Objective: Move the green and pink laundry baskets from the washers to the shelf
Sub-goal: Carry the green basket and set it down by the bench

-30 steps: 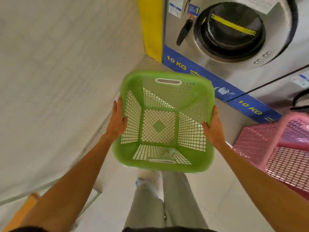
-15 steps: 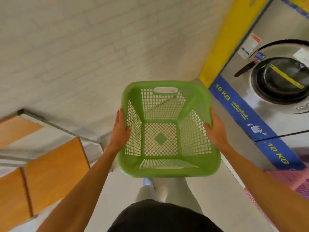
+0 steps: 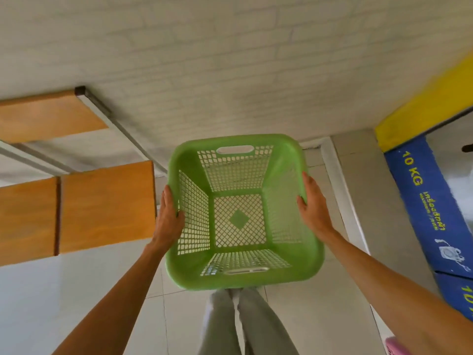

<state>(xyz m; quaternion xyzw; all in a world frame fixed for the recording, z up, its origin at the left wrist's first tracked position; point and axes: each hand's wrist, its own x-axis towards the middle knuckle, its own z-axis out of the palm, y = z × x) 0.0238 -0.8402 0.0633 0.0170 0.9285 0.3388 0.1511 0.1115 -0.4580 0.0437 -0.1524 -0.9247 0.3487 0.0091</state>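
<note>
An empty green laundry basket (image 3: pixel 311 249) with mesh walls hangs in the air in front of me, above the floor and my legs. My left hand (image 3: pixel 169 216) presses flat on its left rim and wall. My right hand (image 3: pixel 313 203) grips the right rim. The shelf (image 3: pixel 105 206), with orange wooden boards on a metal frame, stands to the left, its near board just beside the basket. A corner of the pink basket (image 3: pixel 394 345) shows at the bottom right edge. The washer (image 3: pixel 432 201) with its blue "10 KG" strip is at the right.
A white brick wall (image 3: pixel 230 60) fills the far side. A yellow panel (image 3: pixel 422 108) edges the washer at the upper right. White floor tiles (image 3: pixel 317 316) lie below, with my grey trouser legs (image 3: pixel 245 321) under the basket.
I have turned left with the green basket held in both hands. The shelf has come further into view at the left, and the washer and pink basket have slid to the right edge.
</note>
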